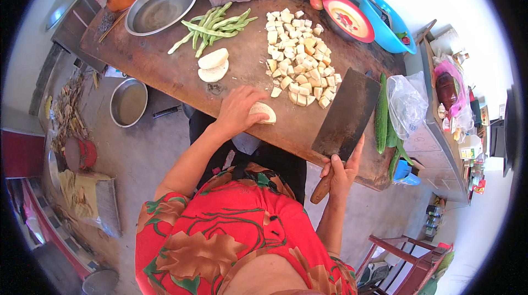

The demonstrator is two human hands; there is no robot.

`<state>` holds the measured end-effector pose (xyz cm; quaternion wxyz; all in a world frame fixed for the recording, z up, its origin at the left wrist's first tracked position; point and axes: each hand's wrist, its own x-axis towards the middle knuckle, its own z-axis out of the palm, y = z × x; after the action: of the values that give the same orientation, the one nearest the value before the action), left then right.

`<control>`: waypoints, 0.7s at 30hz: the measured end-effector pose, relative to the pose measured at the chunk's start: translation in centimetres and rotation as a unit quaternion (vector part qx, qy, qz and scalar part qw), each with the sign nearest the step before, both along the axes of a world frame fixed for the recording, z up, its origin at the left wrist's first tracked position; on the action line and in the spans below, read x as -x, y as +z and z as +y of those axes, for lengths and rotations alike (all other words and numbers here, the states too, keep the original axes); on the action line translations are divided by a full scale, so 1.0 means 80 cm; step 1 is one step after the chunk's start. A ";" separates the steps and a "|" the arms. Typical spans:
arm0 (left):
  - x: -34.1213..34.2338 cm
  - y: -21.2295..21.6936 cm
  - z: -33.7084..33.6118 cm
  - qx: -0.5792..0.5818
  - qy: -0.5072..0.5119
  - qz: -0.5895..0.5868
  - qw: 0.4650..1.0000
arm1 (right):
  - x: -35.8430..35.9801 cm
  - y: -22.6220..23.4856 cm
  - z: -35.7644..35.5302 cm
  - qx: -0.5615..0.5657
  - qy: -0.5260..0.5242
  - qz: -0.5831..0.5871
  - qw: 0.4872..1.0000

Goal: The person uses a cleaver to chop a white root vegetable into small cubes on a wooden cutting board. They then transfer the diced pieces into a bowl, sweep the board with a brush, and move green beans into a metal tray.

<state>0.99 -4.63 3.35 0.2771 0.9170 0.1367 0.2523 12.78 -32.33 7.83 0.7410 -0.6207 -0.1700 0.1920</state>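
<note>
My left hand is closed on a pale, rounded piece of steamed bun at the near edge of the wooden table. In my right hand is a cleaver, gripped by its wooden handle, with its broad dark blade tilted over the table's right part. A heap of pale cubes lies beyond, between the blade and my left hand. Two more bun pieces rest together, one leaning on the other, left of the heap. Green beans lie in a loose pile behind them.
The wooden table holds a metal basin at far left, a red-rimmed dish and a blue basin at far right. Cucumbers and a clear plastic bag lie right of the blade. Another metal basin is below, left.
</note>
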 end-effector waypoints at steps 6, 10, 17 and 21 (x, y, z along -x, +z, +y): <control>0.013 -0.010 -0.013 -0.034 0.023 -0.001 0.999 | 0.000 -0.005 0.005 0.068 0.069 0.001 0.995; 0.010 -0.027 -0.001 -0.004 -0.029 -0.014 0.999 | 0.000 0.006 0.020 0.164 0.125 -0.038 0.978; 0.007 -0.037 0.004 0.057 -0.048 -0.089 0.993 | -0.022 0.032 0.040 0.310 0.236 -0.313 0.866; 0.012 -0.025 0.003 0.028 -0.024 -0.100 0.994 | -0.035 0.042 0.053 0.351 0.289 -0.395 0.798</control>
<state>0.07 -4.42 1.38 0.3209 0.8821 0.0933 0.3321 15.57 -28.07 11.18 0.2504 -0.7824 -0.5404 0.1822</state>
